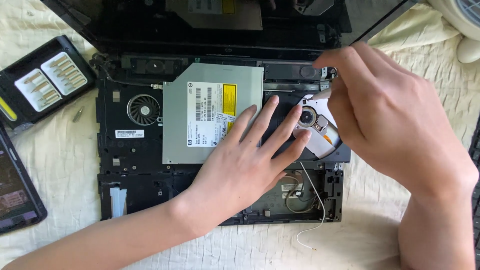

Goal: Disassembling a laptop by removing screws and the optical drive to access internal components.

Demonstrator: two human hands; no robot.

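Observation:
An opened black laptop base lies on a cream cloth. A silver optical drive with labels rests across it, its black tray pulled out to the right and showing the spindle and lens. My left hand lies flat with fingers spread across the drive's right edge and the tray. My right hand hovers over the tray's far right corner, fingers pinched on a thin silvery tool tip that points at the tray's top edge. The rest of the tool is hidden by the hand.
A round cooling fan sits in the base at the left. A black case of screwdriver bits and a loose bit lie at the left, with a dark device below. A loose white wire trails off the base. A white fan stands top right.

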